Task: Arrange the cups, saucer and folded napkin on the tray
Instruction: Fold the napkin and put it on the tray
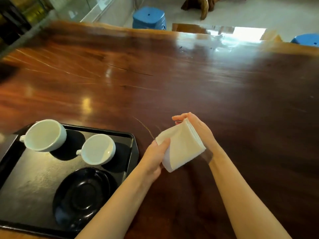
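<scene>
A black tray (25, 178) lies at the lower left of the wooden table. Two white cups stand on it: a larger cup (45, 135) at its far left and a smaller cup (98, 149) near its right rim. A black saucer (81, 194) rests on the tray's near right part. To the right of the tray, above the table, both hands hold a folded white napkin (183, 145). My left hand (158, 156) pinches its lower left edge, and my right hand (196, 128) grips its upper right folded edge.
The dark polished wooden table (189, 80) stretches far ahead and to the right. Beyond its far edge stand a blue stool (149, 18) and a second blue stool (307, 41) on a pale floor.
</scene>
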Motion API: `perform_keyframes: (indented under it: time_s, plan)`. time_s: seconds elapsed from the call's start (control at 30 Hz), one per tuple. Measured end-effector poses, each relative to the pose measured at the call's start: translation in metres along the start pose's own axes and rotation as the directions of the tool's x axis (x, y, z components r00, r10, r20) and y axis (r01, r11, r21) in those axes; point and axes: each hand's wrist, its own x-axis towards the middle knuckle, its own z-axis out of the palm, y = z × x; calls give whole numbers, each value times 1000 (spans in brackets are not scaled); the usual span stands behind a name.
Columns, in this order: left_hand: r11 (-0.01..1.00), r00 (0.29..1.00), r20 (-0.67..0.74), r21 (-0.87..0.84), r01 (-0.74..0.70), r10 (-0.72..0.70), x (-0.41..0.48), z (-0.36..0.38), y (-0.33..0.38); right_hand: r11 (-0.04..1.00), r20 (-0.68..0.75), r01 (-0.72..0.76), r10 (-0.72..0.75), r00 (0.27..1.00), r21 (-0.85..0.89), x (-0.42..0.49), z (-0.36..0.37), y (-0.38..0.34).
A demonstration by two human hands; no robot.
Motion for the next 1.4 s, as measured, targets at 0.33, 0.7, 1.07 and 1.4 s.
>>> perform_keyframes:
  time_s: [0.33, 0.7, 1.07, 1.4]
  plan:
    - [855, 872, -238, 420, -305, 428, -37, -36, 24, 750, -218, -98, -62, 974, -654, -21, 66, -5]
    - [660, 707, -244, 636, -400, 664, -58, -135, 70, 627, -225, 129, -453, 863, -768, -26, 187, 10]
    - [625, 733, -150, 651, -432, 663, -102, -319, 109, 719, -400, 37, -428, 810, -694, -25, 373, 73]
    - [506, 805, -78, 812, -291, 588, -113, -418, 74, 721, -537, -252, -193, 821, -645, -36, 443, 161]
